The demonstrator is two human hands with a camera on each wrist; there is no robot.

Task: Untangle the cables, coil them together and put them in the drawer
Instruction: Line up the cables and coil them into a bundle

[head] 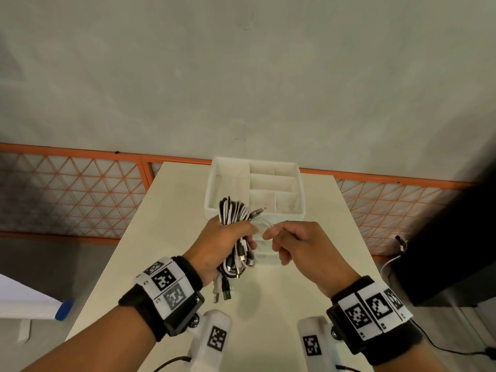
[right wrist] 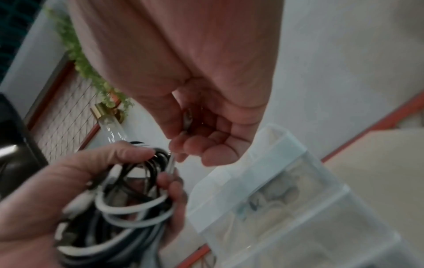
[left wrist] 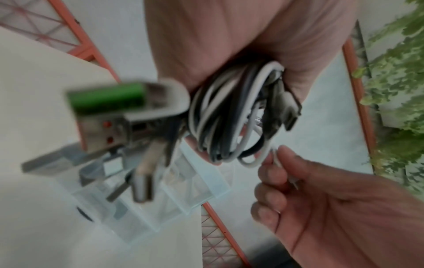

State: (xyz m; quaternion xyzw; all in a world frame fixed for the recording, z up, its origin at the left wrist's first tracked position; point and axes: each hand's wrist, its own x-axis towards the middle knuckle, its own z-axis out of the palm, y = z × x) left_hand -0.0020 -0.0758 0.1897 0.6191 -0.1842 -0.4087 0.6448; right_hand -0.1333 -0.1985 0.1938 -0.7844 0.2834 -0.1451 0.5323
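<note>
A bundle of black and white cables [head: 236, 218] [left wrist: 231, 116] [right wrist: 128, 204] is coiled into loops, and my left hand [head: 222, 242] grips it around the middle above the table. USB plugs [head: 222, 291] [left wrist: 107, 112] hang from the lower end. A metal jack plug [head: 257, 211] sticks out at the top right. My right hand [head: 292, 242] [right wrist: 190, 130] pinches the loose end of a white cable [head: 265, 224] [left wrist: 268, 156] that runs from the bundle. The white plastic drawer unit [head: 214, 183] [right wrist: 286, 181] stands just behind the hands.
The cream table [head: 150, 237] is narrow, with floor on both sides. The drawer unit's top tray has several empty compartments [head: 271, 183]. An orange lattice railing [head: 80, 194] runs behind. A dark object [head: 451, 237] with a white lead sits at the right.
</note>
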